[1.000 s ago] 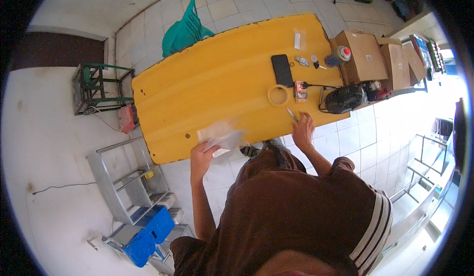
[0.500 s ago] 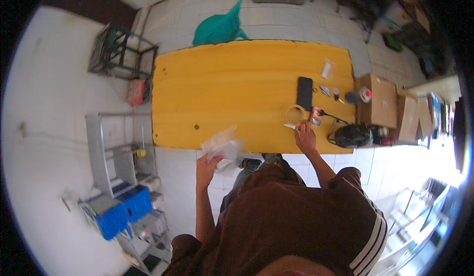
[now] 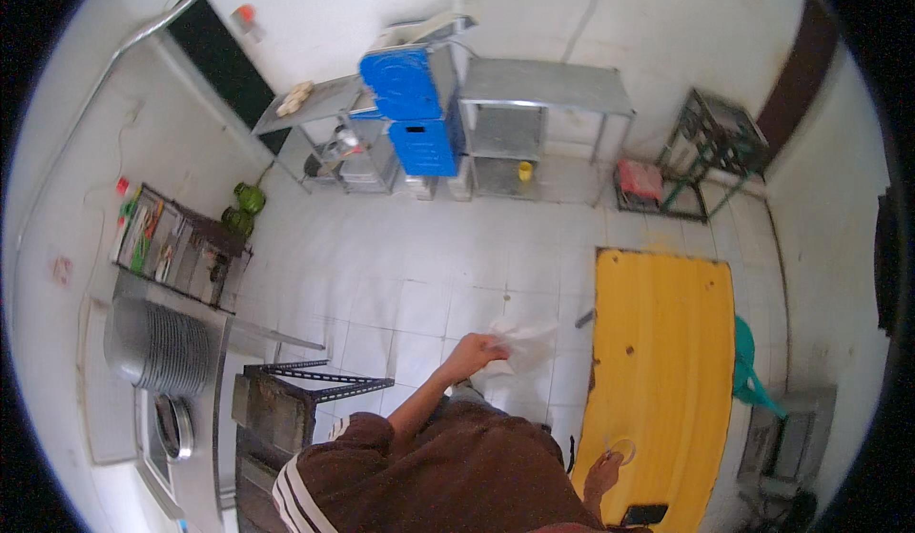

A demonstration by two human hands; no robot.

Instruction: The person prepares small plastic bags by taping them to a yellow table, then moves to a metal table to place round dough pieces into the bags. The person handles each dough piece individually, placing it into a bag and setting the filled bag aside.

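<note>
White floor tiles (image 3: 419, 276) back left hand (image 3: 474, 350) gripping clear bag (image 3: 519, 344).

The right hand (image 3: 602, 474) was partly hidden behind the brown-clad shoulder; the dark phone (image 3: 644, 514) was cut off near the edge.

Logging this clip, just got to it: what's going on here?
A person in a brown top stands beside a yellow table. The left hand holds a crumpled clear plastic bag out over the tiled floor. The right hand rests at the table's edge next to a tape roll, with a black phone nearby.
</note>
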